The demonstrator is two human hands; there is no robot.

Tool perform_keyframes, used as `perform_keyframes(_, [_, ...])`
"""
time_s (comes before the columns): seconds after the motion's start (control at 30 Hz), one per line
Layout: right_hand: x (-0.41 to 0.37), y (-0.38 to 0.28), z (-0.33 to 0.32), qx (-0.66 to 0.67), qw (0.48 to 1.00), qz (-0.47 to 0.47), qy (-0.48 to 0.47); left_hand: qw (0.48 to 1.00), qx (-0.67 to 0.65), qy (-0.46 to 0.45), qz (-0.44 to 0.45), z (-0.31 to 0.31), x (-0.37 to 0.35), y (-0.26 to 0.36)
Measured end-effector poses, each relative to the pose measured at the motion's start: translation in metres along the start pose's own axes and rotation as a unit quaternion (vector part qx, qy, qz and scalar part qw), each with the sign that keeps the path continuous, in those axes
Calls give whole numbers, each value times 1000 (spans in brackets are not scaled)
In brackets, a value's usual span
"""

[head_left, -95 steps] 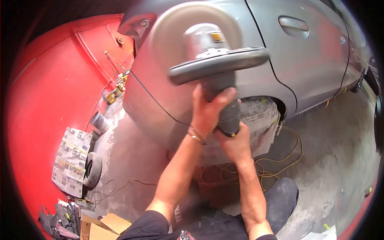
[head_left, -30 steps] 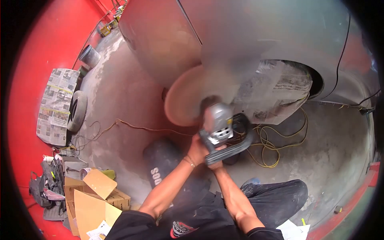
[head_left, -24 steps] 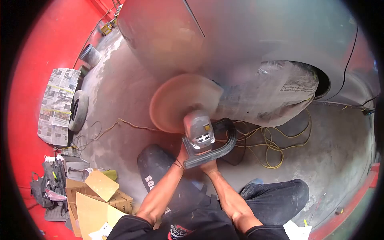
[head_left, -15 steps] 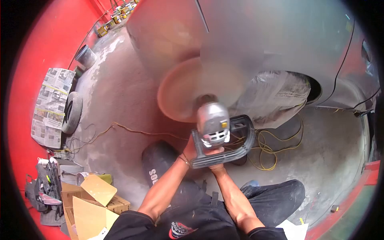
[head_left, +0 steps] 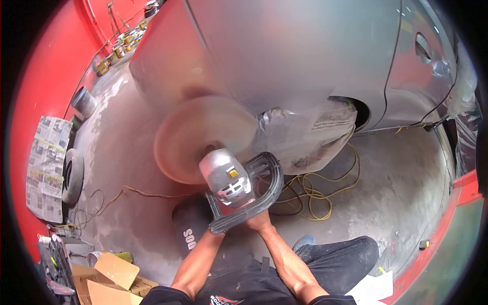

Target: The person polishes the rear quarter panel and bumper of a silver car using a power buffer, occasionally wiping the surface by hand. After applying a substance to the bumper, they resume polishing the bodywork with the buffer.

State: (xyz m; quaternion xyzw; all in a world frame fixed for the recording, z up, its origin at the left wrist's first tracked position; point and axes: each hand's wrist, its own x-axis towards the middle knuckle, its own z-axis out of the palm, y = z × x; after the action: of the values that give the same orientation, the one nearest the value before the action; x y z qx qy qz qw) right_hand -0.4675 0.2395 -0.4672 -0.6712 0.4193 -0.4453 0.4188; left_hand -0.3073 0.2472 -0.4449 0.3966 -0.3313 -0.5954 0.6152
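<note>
Both hands are on a silver and black polisher (head_left: 227, 175) with a loop-shaped handle. Its wide round pad (head_left: 175, 147) is blurred by spinning and is held up against the grey car body panel (head_left: 203, 76). My right hand (head_left: 259, 220) is closed on the tool beneath the loop handle. Most of my left hand (head_left: 217, 236) is hidden behind the handle's lower left corner; it is closed on the tool too, though its fingers do not show. Plastic and newspaper masking (head_left: 305, 137) covers the wheel beside the pad.
A yellow cable (head_left: 325, 201) lies coiled on the concrete floor below the wheel. Along the red wall stand a newspaper-covered board (head_left: 48, 168), a tire (head_left: 73, 175), a bucket (head_left: 84, 101) and several cans (head_left: 119, 50). Cardboard boxes (head_left: 117, 269) sit at lower left.
The polisher and both hands have shifted left and slightly down in view, and the tool has tilted left. The car and floor also appear shifted left and down as the view turned.
</note>
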Motion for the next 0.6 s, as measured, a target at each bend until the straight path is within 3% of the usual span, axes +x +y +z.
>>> perform_keyframes(0.07, [15, -37, -6, 70, 996, 23, 42, 1000, 1, 0, -32, 18, 9, 20])
perform_keyframes(0.1, [21, -36, -9, 21, 998, -8, 54, 998, -34, 1, -58, 39, 13, 40])
perform_keyframes(0.13, [25, -33, -13, -29, 996, -38, 69, 997, 70, -37, -19, 53, 24, 51])
perform_keyframes(0.17, [33, -62, -22, 7, 992, -54, 110, 967, 234, -86, 49, 71, 35, 69])
perform_keyframes(0.2, [32, -39, -16, 19, 983, -73, 168, 916, 364, -117, 122, 90, 44, 88])
perform_keyframes(0.23, [29, -13, -8, 29, 969, -93, 226, 892, 405, -138, 148, 114, 49, 106])
perform_keyframes(0.27, [37, -30, -15, 53, 964, -85, 247, 904, 385, -163, 86, 149, 52, 129])
perform_keyframes(0.33, [47, -66, -32, 86, 952, -96, 277, 910, 342, -169, 163, 177, 55, 136])
perform_keyframes(0.4, [54, -75, -44, 69, 957, -105, 260, 936, 298, -158, 101, 168, 61, 117])
perform_keyframes(0.5, [53, -107, -68, 2, 979, -52, 196, 929, 322, -67, 169, 109, 66, 59])
perform_keyframes(0.57, [54, -125, -81, -9, 986, -56, 154, 847, 455, -6, 273, 63, 66, 40])
perform_keyframes(0.6, [56, -128, -83, -17, 988, -50, 143, 737, 569, 41, 362, 43, 72, 40])
